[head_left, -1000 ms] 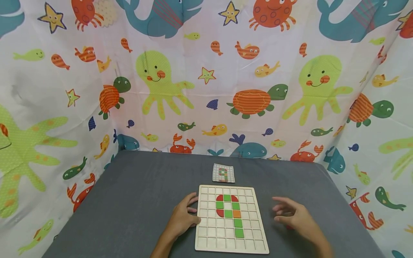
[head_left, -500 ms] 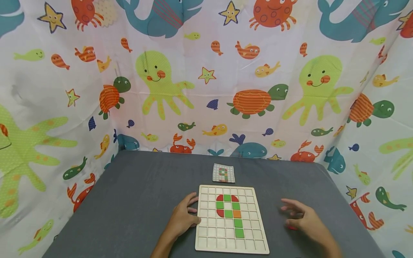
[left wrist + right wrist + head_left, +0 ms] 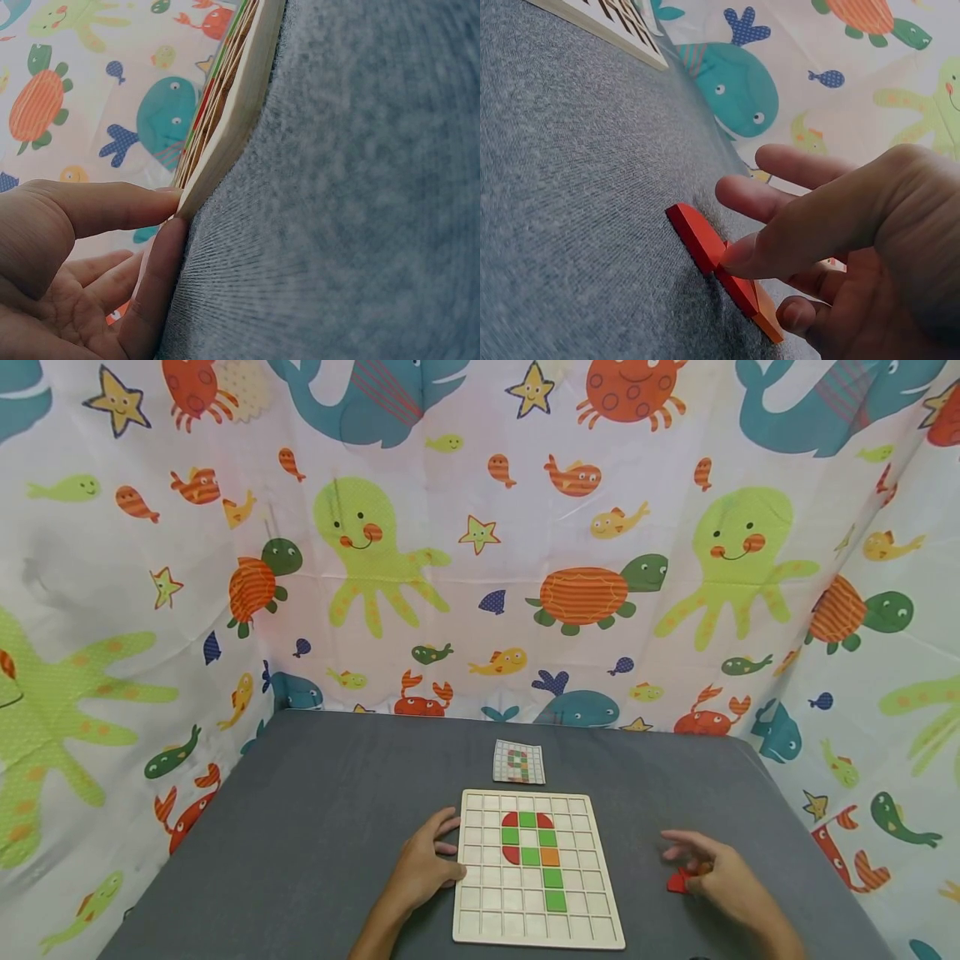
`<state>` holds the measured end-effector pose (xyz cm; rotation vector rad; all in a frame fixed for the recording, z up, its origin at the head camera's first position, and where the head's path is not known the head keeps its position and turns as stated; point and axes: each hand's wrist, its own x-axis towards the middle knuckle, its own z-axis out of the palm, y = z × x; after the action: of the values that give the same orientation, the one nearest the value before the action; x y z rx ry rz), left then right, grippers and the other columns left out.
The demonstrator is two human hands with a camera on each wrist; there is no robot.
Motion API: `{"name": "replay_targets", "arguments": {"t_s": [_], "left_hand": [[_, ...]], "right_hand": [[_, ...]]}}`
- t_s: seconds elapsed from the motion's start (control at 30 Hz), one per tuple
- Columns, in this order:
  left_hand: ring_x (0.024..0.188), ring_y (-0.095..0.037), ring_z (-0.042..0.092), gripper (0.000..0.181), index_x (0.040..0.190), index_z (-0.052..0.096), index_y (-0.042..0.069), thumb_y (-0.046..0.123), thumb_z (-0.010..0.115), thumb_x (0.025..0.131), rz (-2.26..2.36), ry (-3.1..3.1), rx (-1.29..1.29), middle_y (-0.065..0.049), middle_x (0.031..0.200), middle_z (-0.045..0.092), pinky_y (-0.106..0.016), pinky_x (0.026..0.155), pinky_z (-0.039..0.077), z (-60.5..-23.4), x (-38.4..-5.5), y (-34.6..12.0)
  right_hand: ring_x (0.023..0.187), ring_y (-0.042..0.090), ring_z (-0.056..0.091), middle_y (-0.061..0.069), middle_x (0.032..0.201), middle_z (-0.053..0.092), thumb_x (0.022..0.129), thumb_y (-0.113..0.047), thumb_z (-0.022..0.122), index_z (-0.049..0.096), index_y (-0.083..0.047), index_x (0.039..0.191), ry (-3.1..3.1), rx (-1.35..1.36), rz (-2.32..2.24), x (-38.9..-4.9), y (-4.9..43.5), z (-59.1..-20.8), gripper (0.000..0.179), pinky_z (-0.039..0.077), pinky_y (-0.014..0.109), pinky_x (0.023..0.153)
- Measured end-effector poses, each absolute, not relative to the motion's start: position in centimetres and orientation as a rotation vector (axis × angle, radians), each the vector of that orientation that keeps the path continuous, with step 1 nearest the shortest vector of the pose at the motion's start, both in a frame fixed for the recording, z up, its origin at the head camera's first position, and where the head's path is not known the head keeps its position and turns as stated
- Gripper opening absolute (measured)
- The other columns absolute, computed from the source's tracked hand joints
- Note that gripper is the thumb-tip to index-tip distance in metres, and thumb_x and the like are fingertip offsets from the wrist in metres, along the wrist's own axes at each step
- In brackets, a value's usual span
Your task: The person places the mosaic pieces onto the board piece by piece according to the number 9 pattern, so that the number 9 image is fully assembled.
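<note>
A square wooden grid board (image 3: pixel 502 918) lies on the table, holding several green square tiles (image 3: pixel 530 857), three red rounded tiles (image 3: pixel 511 855) and an orange square tile (image 3: pixel 550 857). My left hand (image 3: pixel 422 862) holds the board's left edge; in the left wrist view, thumb and a finger meet at its rim. To the right of the board, my right hand (image 3: pixel 723 881) is low over loose tiles, its fingers loosely bent. In the right wrist view, the thumb touches red tiles (image 3: pixel 697 236) lying on the cloth, and an orange tile (image 3: pixel 769 319) sits beside them, partly hidden by the hand.
A small pattern card (image 3: pixel 519 762) lies just beyond the board, printed with a grid and coloured squares. Grey cloth covers the table (image 3: pixel 337 793). A white curtain (image 3: pixel 420 552) with sea animals hangs behind and along both sides.
My right hand has moved away from the board, to the right and slightly nearer, onto the loose tiles. More red now shows beneath it. My left hand and the board stay put.
</note>
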<state>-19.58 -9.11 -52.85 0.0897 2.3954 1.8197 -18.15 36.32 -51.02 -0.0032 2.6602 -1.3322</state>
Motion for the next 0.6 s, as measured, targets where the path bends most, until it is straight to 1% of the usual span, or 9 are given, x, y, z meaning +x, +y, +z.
{"name": "replay_targets", "arguments": {"t_s": [0.2, 0.43, 0.6], "left_hand": [[0.109, -0.029, 0.065, 0.095, 0.158, 0.046, 0.005, -0.010, 0.080, 0.071, 1.816, 2.407, 0.084, -0.014, 0.154, 0.059, -0.038, 0.063, 0.062, -52.89, -19.65, -9.09], [0.110, -0.029, 0.065, 0.096, 0.159, 0.046, 0.005, -0.010, 0.080, 0.071, 1.816, 2.400, 0.086, -0.014, 0.154, 0.059, -0.039, 0.063, 0.061, -52.92, -19.68, -9.15], [0.110, -0.028, 0.065, 0.095, 0.158, 0.047, 0.006, -0.010, 0.081, 0.071, 1.804, 2.405, 0.084, -0.013, 0.154, 0.059, -0.039, 0.063, 0.061, -52.95, -19.63, -9.19]], "right_hand": [[0.082, 0.022, 0.056, 0.013, 0.107, 0.073, 0.077, 0.014, 0.063, 0.060, 0.006, 0.141, 2.633, -0.008, -1.346, -18.02, 36.49, -50.98, 0.065, 0.048, 0.028, 0.064], [0.078, 0.019, 0.057, 0.010, 0.101, 0.072, 0.079, 0.009, 0.071, 0.060, 0.007, 0.141, 2.629, 0.028, -1.339, -17.98, 36.48, -50.91, 0.063, 0.046, 0.028, 0.063], [0.079, 0.021, 0.055, 0.011, 0.103, 0.072, 0.077, 0.012, 0.063, 0.060, 0.007, 0.141, 2.621, 0.022, -1.329, -17.95, 36.59, -50.97, 0.064, 0.045, 0.028, 0.064]]}}
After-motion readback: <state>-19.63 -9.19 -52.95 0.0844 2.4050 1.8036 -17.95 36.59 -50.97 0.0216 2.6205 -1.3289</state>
